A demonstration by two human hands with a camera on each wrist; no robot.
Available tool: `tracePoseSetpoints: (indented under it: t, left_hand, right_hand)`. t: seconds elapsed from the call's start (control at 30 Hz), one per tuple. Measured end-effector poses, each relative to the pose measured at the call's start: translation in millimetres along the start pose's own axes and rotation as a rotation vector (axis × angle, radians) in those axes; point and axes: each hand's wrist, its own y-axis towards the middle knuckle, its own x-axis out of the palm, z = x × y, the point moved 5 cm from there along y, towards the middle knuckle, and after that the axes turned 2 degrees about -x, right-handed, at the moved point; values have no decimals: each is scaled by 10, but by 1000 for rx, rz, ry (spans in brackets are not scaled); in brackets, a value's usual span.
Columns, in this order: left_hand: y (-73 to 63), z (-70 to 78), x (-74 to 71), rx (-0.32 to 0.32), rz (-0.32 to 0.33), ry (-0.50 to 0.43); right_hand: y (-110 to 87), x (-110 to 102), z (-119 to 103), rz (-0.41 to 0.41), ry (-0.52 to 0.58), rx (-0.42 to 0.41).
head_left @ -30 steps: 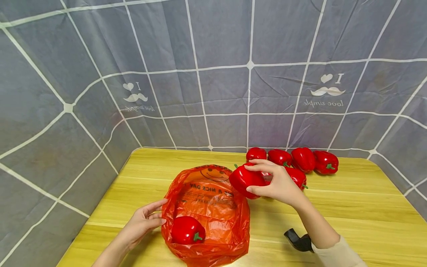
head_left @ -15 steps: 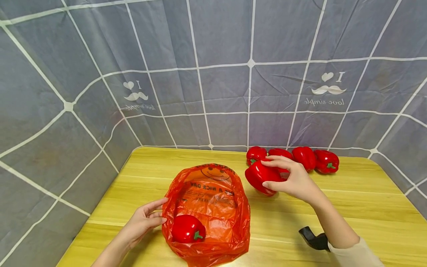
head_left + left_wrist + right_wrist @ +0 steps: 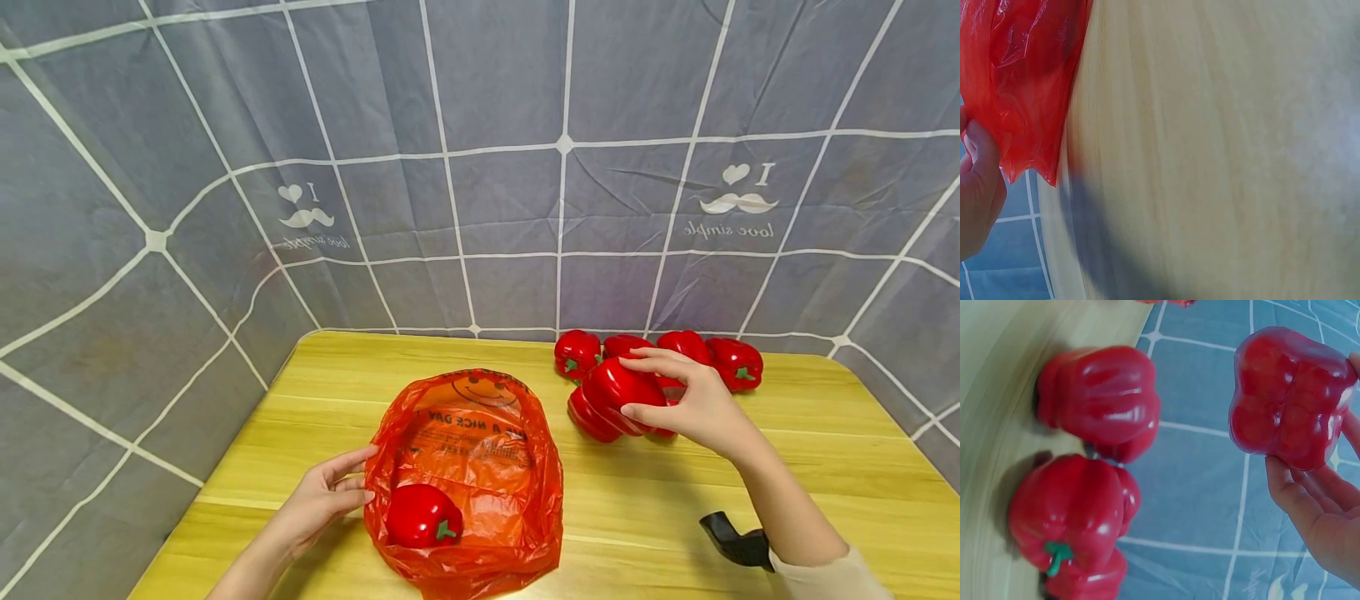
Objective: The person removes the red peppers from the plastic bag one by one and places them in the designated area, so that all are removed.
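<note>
My right hand (image 3: 693, 400) holds a red bell pepper (image 3: 621, 385) by thumb and fingers. In the right wrist view, the held pepper's lobed underside (image 3: 1285, 394) shows, raised apart from the others. Just below it in the head view lies another bell pepper (image 3: 588, 418), partly covered. An orange-red plastic bag (image 3: 546, 483) stands with its mouth spread and one bell pepper (image 3: 420, 515) inside. At the bag's left side, my left hand (image 3: 318, 504) holds the plastic with thumb and fingertips; the left wrist view shows the hand beside the bag's side (image 3: 1029, 81).
Several more bell peppers (image 3: 737, 363) line the back right of the wooden table (image 3: 810, 467). A black strap-like piece (image 3: 731, 540) sticks out beside the right forearm. Grey checked cloth (image 3: 502, 200) hangs behind and at both sides.
My right hand has moved right with its pepper, away from the bag's rim, and a second pepper now shows below it. My left hand and the bag have stayed put.
</note>
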Motion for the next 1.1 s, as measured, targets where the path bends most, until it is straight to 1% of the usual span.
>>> tracePoseSetpoints:
  t: [0.1,0.33,0.73,0.9,1.1]
  left_hand:
    - [-4,-1,0,1,1,-2]
    - [-15,1,2,4,-1,-14]
    - [-14,1,7,-4,2,-8]
    - [-11,5,11,-2,-2,-4]
    - [-7,18,13,1,-2,-5]
  right_hand:
    - [-29,-46,47,8,4,14]
    - [-109,-140,136,42,1,18]
    - [-208,-262,264,58,7,44]
    - [-245,-328,327,82,-17,39]
    - [-279,-410,447,90,-60,67]
